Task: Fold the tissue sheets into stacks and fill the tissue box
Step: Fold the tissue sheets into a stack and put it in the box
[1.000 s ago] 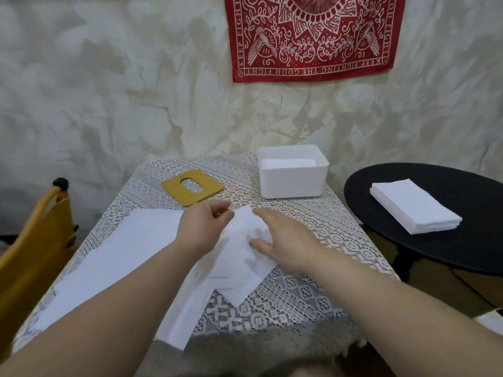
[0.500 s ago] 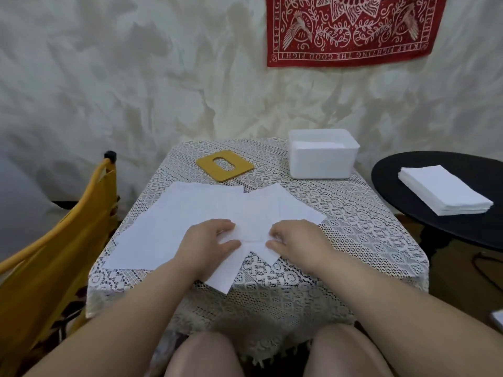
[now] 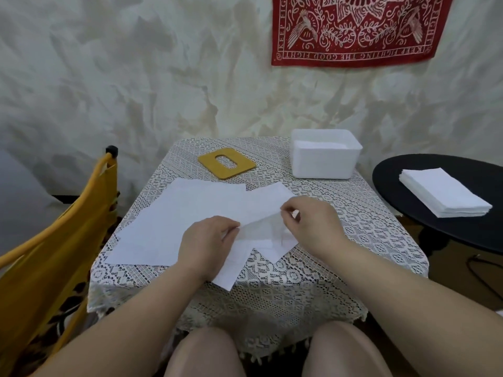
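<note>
A square table (image 3: 353,240) under a lace cloth fills the middle, with a yellow chair (image 3: 54,254) at its left and a round black side table (image 3: 408,172) at its right. Spread tissue sheets (image 3: 177,221) overlap across the cloth's near half. A stack of tissues (image 3: 443,195) sits on the black table. The white tissue box (image 3: 325,160) stands open at the far right corner, tissue inside it; its tan lid (image 3: 226,163) lies flat to the left, apart. The left hand (image 3: 208,242) pinches one edge of a thin lifted sheet (image 3: 261,227); the right hand (image 3: 313,223) pinches its other end, fingers curled.
</note>
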### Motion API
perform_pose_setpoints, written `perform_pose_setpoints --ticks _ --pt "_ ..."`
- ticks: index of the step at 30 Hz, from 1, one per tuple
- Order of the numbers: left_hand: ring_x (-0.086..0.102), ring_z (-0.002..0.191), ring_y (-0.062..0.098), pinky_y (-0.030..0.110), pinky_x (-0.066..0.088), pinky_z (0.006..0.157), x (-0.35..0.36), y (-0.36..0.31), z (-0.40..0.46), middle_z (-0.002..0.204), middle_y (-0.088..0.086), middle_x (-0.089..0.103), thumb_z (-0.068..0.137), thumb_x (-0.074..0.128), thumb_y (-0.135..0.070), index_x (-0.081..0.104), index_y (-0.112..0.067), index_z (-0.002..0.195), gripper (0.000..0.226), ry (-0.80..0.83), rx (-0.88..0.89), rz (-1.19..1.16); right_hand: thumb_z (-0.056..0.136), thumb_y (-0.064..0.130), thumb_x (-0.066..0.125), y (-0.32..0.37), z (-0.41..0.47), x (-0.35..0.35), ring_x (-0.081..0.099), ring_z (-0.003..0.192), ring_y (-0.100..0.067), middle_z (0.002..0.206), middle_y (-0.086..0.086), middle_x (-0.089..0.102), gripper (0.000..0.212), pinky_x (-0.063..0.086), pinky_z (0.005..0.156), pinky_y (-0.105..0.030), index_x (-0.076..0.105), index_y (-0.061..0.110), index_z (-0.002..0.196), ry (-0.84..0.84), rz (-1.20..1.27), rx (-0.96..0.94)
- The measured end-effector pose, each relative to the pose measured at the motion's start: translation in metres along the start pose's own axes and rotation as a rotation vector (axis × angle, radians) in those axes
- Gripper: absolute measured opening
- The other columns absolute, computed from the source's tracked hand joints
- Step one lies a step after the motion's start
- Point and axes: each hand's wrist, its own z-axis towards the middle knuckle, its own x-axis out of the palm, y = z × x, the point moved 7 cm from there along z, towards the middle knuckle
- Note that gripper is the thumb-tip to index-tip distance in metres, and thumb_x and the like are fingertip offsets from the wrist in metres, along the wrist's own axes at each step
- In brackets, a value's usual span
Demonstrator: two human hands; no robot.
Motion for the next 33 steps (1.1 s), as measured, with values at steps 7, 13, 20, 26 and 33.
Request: perform_pose_setpoints --ticks 7,13,20,26,33 --pt "0.054 0.063 0.005 0.021 0.038 0.056 -0.053 -0.027 0.048 0.071 -0.010 0.064 0.090 0.061 -0.025 0.067 -0.023 0.082 0.011 -0.032 -0.237 -0.474 0.082 0.024 0.068 0.010 0.020 -0.053 0.053 0.069 -0.014 0.073 0.003 0.060 0.018 0.037 0.064 -0.024 0.055 0.015 0.074 -0.315 0.366 0.182" --pt "0.058 0.071 0.020 0.034 0.045 0.064 -0.055 -0.038 0.051 0.079 0.007 0.066 0.089 0.059 -0.019 0.066 -0.012 0.080 0.013 0.102 -0.278 -0.676 0.082 0.027 0.070 0.026 0.012 -0.040 0.051 0.117 -0.008 0.127 0.006 0.057 0.033 0.033 0.094 -0.016 0.063 0.020 0.114 -0.109 0.338 0.038" --pt "0.056 0.067 0.015 0.026 0.044 0.058 -0.067 -0.036 0.051 0.072 -0.004 0.064 0.087 0.061 -0.021 0.066 -0.022 0.071 0.016 -0.006 -0.330 -0.593 0.086 0.021 0.063 0.013 0.010 -0.078 0.056 0.108 -0.015 0.110 0.006 0.061 0.022 0.042 0.097 -0.032 0.065 0.019 0.108 -0.341 0.353 0.120" --pt "0.058 0.072 0.009 0.025 0.046 0.067 -0.067 -0.058 0.051 0.080 -0.005 0.066 0.087 0.065 -0.021 0.067 -0.028 0.073 0.016 0.029 -0.216 -0.655 0.081 0.032 0.071 0.032 0.014 -0.048 0.061 0.100 -0.007 0.105 0.007 0.067 0.032 0.046 0.094 -0.028 0.066 0.023 0.111 -0.048 0.440 0.079" --pt "0.060 0.074 0.008 0.025 0.047 0.070 -0.067 -0.061 0.048 0.082 -0.002 0.068 0.087 0.065 -0.017 0.070 -0.025 0.075 0.016 0.019 -0.175 -0.751 0.081 0.025 0.072 0.027 0.023 -0.044 0.059 0.095 -0.006 0.093 0.012 0.063 0.029 0.044 0.090 -0.024 0.064 0.025 0.109 -0.029 0.526 0.091"
